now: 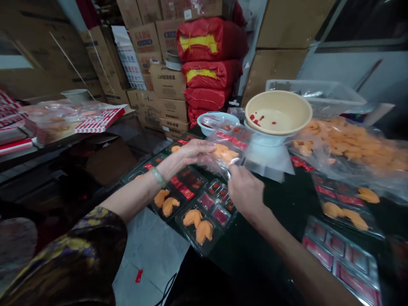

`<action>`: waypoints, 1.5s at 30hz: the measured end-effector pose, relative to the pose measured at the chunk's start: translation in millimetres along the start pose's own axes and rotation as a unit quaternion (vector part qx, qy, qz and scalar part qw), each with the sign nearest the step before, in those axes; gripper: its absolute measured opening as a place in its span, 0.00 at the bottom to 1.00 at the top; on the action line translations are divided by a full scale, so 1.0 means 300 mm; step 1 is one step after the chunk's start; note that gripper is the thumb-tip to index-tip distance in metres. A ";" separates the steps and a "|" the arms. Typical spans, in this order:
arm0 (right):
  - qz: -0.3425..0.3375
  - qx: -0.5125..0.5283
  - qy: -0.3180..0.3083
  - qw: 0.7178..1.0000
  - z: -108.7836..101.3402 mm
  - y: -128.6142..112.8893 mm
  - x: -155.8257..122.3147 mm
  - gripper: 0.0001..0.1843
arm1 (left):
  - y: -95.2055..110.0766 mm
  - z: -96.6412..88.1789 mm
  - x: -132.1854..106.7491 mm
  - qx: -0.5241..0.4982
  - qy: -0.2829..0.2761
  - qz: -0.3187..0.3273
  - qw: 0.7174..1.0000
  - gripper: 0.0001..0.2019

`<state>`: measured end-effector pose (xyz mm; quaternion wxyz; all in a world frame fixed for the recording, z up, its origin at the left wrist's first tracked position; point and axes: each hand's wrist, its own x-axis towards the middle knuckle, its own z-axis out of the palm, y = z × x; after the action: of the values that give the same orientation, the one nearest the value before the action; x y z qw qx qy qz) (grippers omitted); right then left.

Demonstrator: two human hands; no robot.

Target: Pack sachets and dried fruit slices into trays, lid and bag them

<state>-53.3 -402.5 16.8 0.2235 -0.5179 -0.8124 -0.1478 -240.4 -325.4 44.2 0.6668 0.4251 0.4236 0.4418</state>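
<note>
Both left hand and right hand seem closed on crinkled clear plastic.

The left grip and the right grip hold a clear plastic bag with orange pastries inside. A tray of pastries lies at six o'clock on the black desk, and a cream basin stands at one o'clock.

Item: right hand, fingertips hidden behind a clear plastic bag; I cannot read its grip. Item: orange pieces inside that bag, blurred by the film. Item: cartons far beyond the left hand, print too small for me to read. Item: red bits in a bowl ahead of the hands, too small to identify. Item: plastic tray right of the right hand, cut off by the lower edge.
</note>
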 end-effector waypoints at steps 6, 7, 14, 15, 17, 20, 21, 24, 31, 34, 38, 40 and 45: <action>0.032 0.080 -0.134 0.987 0.119 -0.110 0.176 0.14 | 0.013 -0.178 0.126 0.058 0.162 -0.027 0.985 0.03; 0.029 0.091 -0.138 0.986 0.132 -0.118 0.186 0.14 | 0.011 -0.197 0.126 0.062 0.181 -0.010 0.982 0.04; -0.008 0.131 -0.129 0.983 0.232 -0.096 0.224 0.19 | -0.031 -0.277 0.108 0.101 0.289 0.090 0.948 0.09; -0.011 0.137 -0.127 0.982 0.241 -0.088 0.226 0.20 | -0.037 -0.278 0.107 0.113 0.296 0.097 0.944 0.09; -0.021 0.151 -0.120 0.981 0.253 -0.070 0.227 0.20 | -0.047 -0.271 0.106 0.139 0.308 0.108 0.935 0.09; -0.032 0.173 -0.112 0.978 0.260 -0.055 0.226 0.20 | -0.055 -0.254 0.097 0.183 0.328 0.121 0.919 0.10; -0.035 0.178 -0.110 0.977 0.260 -0.055 0.226 0.20 | -0.055 -0.249 0.090 0.198 0.337 0.124 0.912 0.10; -0.050 0.191 -0.110 0.974 0.250 -0.070 0.229 0.19 | -0.036 -0.245 0.060 0.251 0.369 0.120 0.887 0.10; 0.008 0.209 -0.038 0.977 0.066 0.032 0.053 0.24 | 0.030 -0.015 0.007 0.554 0.337 0.276 0.709 0.14; 0.161 0.126 0.036 0.978 -0.074 0.205 -0.219 0.20 | -0.099 0.291 -0.024 0.548 0.046 0.367 0.751 0.11; 0.390 0.060 0.026 0.918 -0.227 0.390 -0.650 0.21 | -0.374 0.635 -0.060 0.530 -0.351 0.370 0.678 0.12; 0.480 0.084 -0.014 0.873 -0.267 0.407 -0.794 0.23 | -0.476 0.703 -0.057 0.525 -0.439 0.350 0.639 0.14; 0.602 0.351 -0.030 0.717 -0.272 0.363 -0.795 0.18 | -0.548 0.683 -0.007 0.486 -0.467 0.305 0.672 0.12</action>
<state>149.4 -580.1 -35.6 0.4066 -0.7858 -0.3294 0.3297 -10.6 -407.6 -53.0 0.3046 0.9458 0.0583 0.0962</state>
